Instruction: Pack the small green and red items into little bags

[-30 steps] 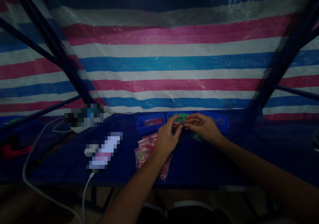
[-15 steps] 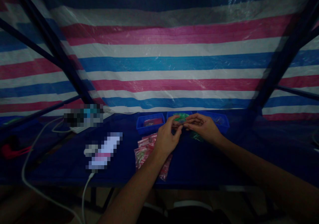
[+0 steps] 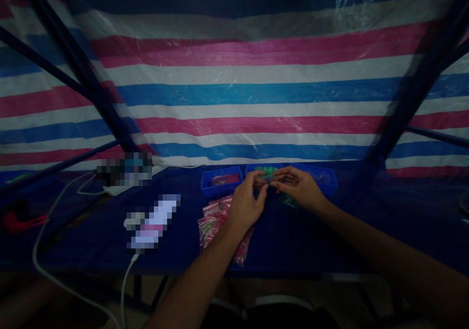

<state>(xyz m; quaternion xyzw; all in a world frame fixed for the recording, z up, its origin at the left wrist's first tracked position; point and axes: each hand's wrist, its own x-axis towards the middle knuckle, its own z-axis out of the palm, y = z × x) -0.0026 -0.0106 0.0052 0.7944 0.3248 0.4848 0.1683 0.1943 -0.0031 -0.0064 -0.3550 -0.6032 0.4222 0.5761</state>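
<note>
My left hand (image 3: 249,199) and my right hand (image 3: 297,186) meet fingertip to fingertip over the table. Between their pinched fingers is a small greyish piece (image 3: 268,178), too dim to name. Just behind the fingers, green items (image 3: 266,170) show in the middle blue bin (image 3: 249,167). Under my left wrist lies a pile of small pink-and-clear plastic bags (image 3: 216,213), partly covered by the forearm. A dark green plastic piece (image 3: 290,201) rests on the table below my right hand.
Blue bins stand left (image 3: 216,188) and right (image 3: 331,187) of the middle one. A blurred-out phone (image 3: 156,221) with a white cable (image 3: 126,270) lies left, near a power strip (image 3: 128,185). Blue metal posts (image 3: 88,82) and a striped tarp (image 3: 256,94) rise behind the table.
Both hands stay in nearly the same place, fingertips still together. No clear shift of the bins, bags or phone shows.
</note>
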